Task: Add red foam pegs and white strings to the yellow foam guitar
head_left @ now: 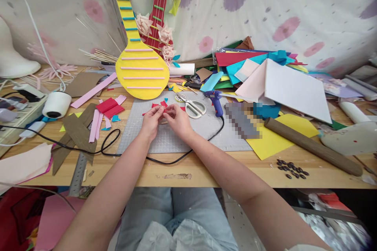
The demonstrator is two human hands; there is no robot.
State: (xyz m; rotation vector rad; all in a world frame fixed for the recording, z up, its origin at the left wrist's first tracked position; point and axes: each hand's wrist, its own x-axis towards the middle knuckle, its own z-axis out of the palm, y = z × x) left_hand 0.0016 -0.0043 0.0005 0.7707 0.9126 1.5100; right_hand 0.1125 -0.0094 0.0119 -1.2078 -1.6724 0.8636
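Observation:
My left hand (151, 122) and my right hand (178, 120) meet over the grey cutting mat (203, 135). Both pinch a small red foam piece (163, 111) between their fingertips. More red scraps (155, 105) lie on the mat just beyond my fingers. White-handled scissors (193, 106) rest right of my hands, and a blue glue gun (215, 101) stands further right with its black cord (112, 139) looping across the table's front.
A yellow foam guitar (141, 66) and a red one (159, 4) lean at the back. Coloured foam sheets (265, 74) are piled at the right, with a brown roll (312, 147) and dark seeds (291, 168). Pink and brown strips (88, 125) and a power strip (17, 113) lie left.

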